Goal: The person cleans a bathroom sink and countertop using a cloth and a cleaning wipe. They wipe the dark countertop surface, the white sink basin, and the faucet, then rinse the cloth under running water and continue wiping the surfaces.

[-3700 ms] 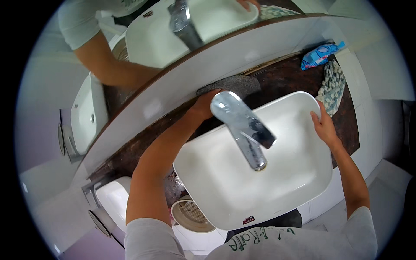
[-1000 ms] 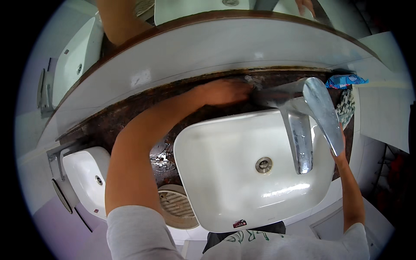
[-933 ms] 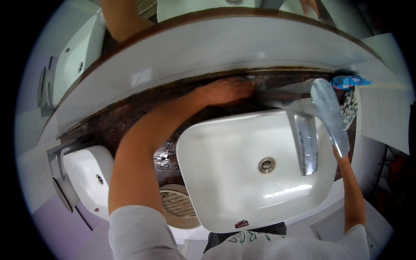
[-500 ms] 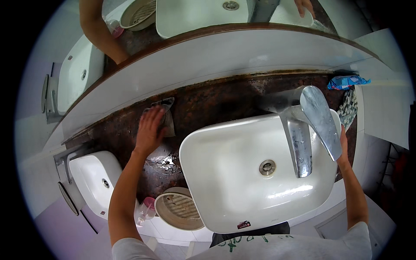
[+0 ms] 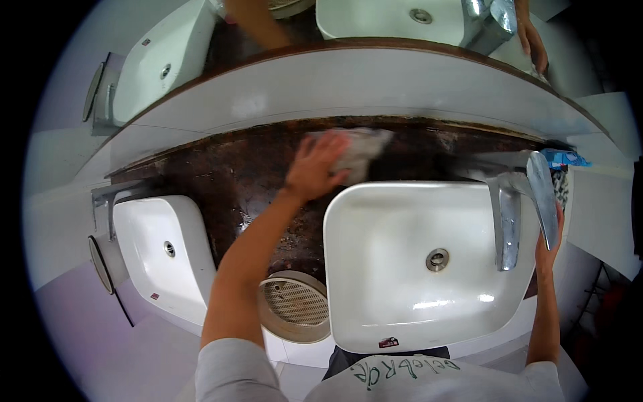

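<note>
Has the left hand (image 5: 316,167) flat, fingers open, on the grey cloth (image 5: 367,149), which stretches rightward beyond the white basin (image 5: 375,268); can't tell the right hand's (image 5: 548,256) grip, well apart.

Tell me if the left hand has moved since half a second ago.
Yes: judged against the large white basin, the left hand has moved rightward along the dark counter, closer to the basin's back left corner.

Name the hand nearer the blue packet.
The right hand is nearer, below the blue packet in the picture; the left hand is well to its left, on the grey cloth.
</note>
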Action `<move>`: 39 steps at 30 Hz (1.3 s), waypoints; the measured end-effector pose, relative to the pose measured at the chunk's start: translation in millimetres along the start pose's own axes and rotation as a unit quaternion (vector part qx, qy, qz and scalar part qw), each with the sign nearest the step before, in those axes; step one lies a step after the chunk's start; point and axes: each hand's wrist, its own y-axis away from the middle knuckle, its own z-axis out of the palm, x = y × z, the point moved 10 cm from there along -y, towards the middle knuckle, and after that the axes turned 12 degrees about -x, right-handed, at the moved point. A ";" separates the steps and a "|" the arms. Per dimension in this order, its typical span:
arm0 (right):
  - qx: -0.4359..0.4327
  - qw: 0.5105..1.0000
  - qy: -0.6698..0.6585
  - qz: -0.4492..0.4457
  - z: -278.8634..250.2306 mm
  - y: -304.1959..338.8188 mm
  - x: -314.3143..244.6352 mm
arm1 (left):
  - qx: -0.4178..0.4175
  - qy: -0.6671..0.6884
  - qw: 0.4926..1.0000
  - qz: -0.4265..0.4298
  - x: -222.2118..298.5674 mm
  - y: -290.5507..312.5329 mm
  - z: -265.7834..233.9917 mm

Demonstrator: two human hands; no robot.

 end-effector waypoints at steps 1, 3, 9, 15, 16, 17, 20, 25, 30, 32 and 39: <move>-0.043 0.997 -0.057 0.015 2.7 -16.5 -19.4 | 0.015 -0.016 0.998 -0.063 -28.2 23.7 -1.3; -0.118 0.979 -0.159 0.049 1.1 -46.9 -48.5 | 0.079 -0.038 0.985 -0.149 -87.0 67.8 5.0; -0.412 0.876 -0.245 0.048 68.3 -152.4 -165.9 | 0.168 -0.039 0.898 -0.406 -220.3 173.4 13.6; -0.725 0.679 -0.093 0.064 207.5 -139.0 -184.6 | 0.171 -0.054 0.919 -0.350 -133.6 114.5 21.0; -0.752 0.659 -0.020 0.021 228.0 -134.8 -171.7 | 0.161 -0.046 0.934 -0.317 -102.5 97.5 20.6; -0.776 0.628 0.050 -0.033 250.4 -132.0 -168.6 | 0.148 -0.046 0.944 -0.293 -84.7 91.2 17.6; -0.786 0.557 0.209 -0.166 283.6 -112.9 -166.0 | 0.143 -0.027 0.950 -0.275 -68.9 79.6 6.0; -0.773 0.497 0.306 -0.249 323.0 -94.5 -147.5 | 0.131 -0.017 0.950 -0.283 -71.8 84.4 8.8; -0.726 0.684 0.015 -0.069 271.6 -137.5 -146.1 | 0.157 -0.015 0.951 -0.266 -66.0 76.4 4.9; -0.658 0.741 -0.136 0.019 233.4 -157.6 -129.0 | 0.159 -0.020 0.950 -0.267 -66.8 80.8 3.7; -0.223 0.825 -0.433 0.288 63.2 -117.7 31.4 | 0.106 0.087 0.990 -0.039 -19.7 34.9 5.0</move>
